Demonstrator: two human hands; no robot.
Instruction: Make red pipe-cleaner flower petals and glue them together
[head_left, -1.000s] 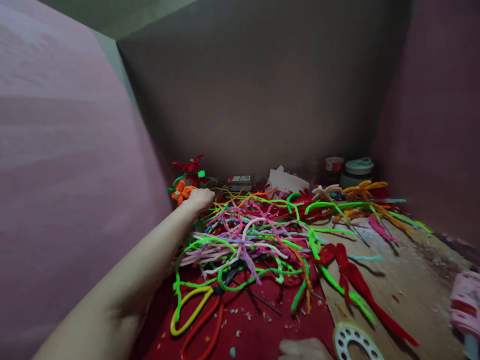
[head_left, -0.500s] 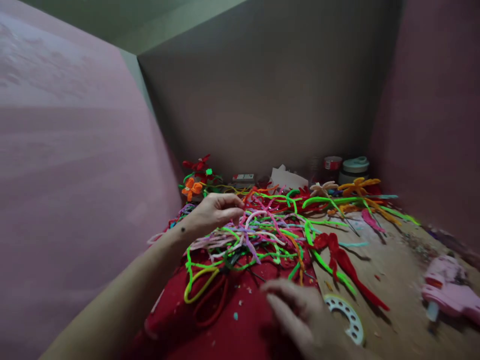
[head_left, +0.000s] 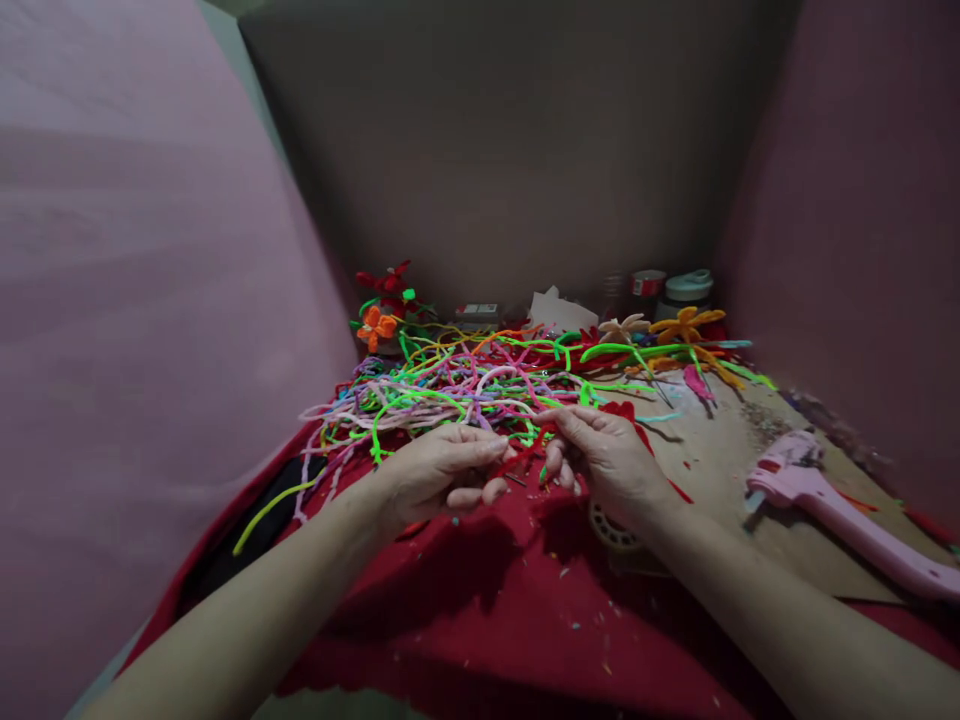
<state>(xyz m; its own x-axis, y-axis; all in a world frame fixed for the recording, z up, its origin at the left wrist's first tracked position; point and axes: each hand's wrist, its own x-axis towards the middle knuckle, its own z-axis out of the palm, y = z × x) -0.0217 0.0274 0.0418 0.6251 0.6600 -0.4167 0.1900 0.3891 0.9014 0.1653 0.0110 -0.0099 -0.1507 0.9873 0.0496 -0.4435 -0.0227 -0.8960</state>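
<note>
A short red pipe cleaner (head_left: 525, 458) stretches between my two hands, just above the red cloth. My left hand (head_left: 454, 468) pinches one end with its thumb and forefinger. The other end is gripped by my right hand (head_left: 596, 450), its remaining fingers curled loosely beneath. Right behind the hands spreads a tangled heap of pipe cleaners (head_left: 427, 400) in pink, green, white and purple. Partly hidden behind my right wrist lie a red pipe-cleaner piece (head_left: 626, 412) and a round holed ring (head_left: 609, 528).
A pink glue gun (head_left: 817, 490) lies on the brown board (head_left: 720, 430) at right. Pipe-cleaner flowers, one orange (head_left: 376, 328) and one yellow-orange (head_left: 686, 325), sit toward the back. A lidded container (head_left: 688, 290) stands by the wall. Scraps dot the red cloth (head_left: 540, 620).
My left hand has come back from the heap, and my right hand has moved up to meet it. Both now hold a red pipe cleaner. The view has tilted down.
</note>
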